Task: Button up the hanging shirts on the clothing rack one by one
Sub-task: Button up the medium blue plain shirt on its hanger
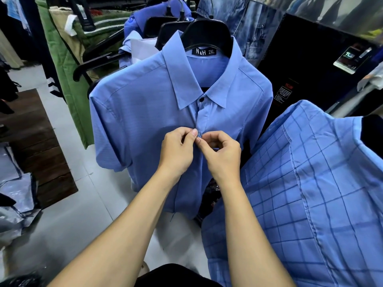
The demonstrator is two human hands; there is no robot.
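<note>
The plain blue shirt hangs on a black hanger at the rack's front; thin, limp cloth, best pinched at the placket edges. Left hand and right hand both pinch the placket mid-chest, below the fastened collar button

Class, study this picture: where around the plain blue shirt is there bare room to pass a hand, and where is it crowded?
Bare floor lies left of the plain blue shirt. The right is crowded by the checked shirt; both hands occupy the placket.
</note>
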